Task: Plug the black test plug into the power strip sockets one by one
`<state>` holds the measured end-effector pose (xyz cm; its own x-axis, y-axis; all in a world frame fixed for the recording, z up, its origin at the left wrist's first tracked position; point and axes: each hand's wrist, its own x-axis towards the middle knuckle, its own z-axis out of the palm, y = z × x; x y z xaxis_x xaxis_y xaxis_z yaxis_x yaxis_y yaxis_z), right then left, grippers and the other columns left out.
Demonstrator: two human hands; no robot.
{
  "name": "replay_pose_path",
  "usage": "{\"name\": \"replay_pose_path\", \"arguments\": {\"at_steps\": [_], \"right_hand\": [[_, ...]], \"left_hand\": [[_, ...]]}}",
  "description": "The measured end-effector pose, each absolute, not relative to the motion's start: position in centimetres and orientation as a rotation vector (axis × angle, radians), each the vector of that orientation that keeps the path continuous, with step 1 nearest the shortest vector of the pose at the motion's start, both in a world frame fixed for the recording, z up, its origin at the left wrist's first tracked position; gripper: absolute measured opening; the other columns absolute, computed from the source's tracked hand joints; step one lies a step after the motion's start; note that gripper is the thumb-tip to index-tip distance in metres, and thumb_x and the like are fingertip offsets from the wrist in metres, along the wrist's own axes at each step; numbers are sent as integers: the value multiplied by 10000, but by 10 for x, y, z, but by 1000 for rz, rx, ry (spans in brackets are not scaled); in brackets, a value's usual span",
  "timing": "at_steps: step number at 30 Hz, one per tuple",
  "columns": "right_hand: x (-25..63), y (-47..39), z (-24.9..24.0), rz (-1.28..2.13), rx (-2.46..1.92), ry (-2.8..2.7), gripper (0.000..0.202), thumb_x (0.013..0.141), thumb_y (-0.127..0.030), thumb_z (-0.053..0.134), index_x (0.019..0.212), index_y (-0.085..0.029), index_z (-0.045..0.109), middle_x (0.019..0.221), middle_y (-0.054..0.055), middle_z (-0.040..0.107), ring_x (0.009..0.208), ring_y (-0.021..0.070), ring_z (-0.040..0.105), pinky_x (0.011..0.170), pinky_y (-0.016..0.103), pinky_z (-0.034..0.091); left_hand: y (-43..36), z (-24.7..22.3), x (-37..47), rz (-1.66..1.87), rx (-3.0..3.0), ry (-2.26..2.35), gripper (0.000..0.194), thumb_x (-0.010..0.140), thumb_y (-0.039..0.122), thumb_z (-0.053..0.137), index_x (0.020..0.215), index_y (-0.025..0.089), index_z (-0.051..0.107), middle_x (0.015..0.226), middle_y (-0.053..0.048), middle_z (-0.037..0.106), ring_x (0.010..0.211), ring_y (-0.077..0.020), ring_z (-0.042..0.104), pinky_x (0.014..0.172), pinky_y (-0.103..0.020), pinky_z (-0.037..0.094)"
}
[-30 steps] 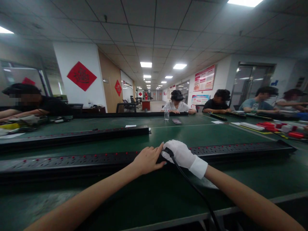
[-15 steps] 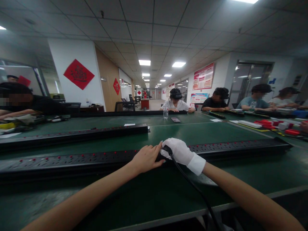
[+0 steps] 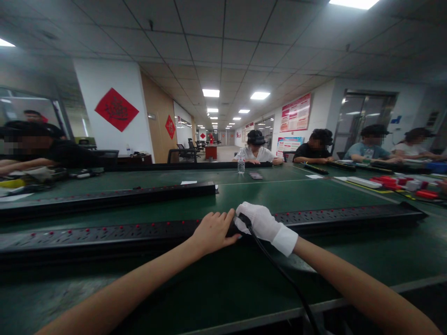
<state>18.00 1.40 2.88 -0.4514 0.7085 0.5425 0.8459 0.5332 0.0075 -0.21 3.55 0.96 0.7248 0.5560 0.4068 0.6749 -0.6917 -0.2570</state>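
Observation:
A long black power strip (image 3: 115, 236) with a row of small red dots and dark slots along its top lies across the green table in front of me. My left hand (image 3: 213, 231), bare, is laid over the strip's middle, its fingers bent over the far side and its thumb on the near side. Right beside it, my right hand (image 3: 258, 222) in a white glove is closed around a black plug (image 3: 244, 218), pressed against the strip. A black cable (image 3: 275, 265) runs from the plug down past the table's near edge. The plug's front end is hidden by the fingers.
A second black strip (image 3: 167, 194) lies farther back on the left. A water bottle (image 3: 240, 165) stands near a person (image 3: 256, 148) across the green table (image 3: 265, 190). Red and white parts (image 3: 394, 181) lie at the right, where several people sit.
The view has shifted slightly. Both hands stay together on the strip, with the plug still held. In the left background, a person has moved to the right.

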Motion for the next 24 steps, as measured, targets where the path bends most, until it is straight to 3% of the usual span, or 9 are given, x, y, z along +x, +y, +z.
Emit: {"name": "replay_pose_path", "arguments": {"at_steps": [11, 17, 24], "right_hand": [[190, 17, 35, -407, -1176, -2339, 153, 821, -321, 477, 833, -189, 554, 774, 19, 579, 660, 107, 521, 595, 202, 345], [202, 17, 42, -488, -1177, -2449, 164, 806, -349, 479, 840, -201, 542, 762, 7, 582, 652, 113, 528, 587, 206, 327], [213, 20, 46, -509, -1103, -2484, 125, 773, -303, 477, 749, -188, 521, 672, -11, 566, 571, 92, 473, 550, 197, 294]], "left_hand": [[36, 13, -3, -394, -2576, -1056, 748, 793, 651, 313, 1274, 80, 354, 1073, -150, 594, 927, -280, 575, 800, -391, 422], [36, 20, -5, -311, -2618, -1081, 668, 763, 701, 302, 1059, 143, 520, 970, -110, 619, 844, -280, 593, 741, -395, 434], [37, 16, -2, -340, -2612, -1036, 656, 774, 690, 297, 1079, 151, 515, 945, -114, 618, 857, -283, 590, 755, -395, 427]]}}
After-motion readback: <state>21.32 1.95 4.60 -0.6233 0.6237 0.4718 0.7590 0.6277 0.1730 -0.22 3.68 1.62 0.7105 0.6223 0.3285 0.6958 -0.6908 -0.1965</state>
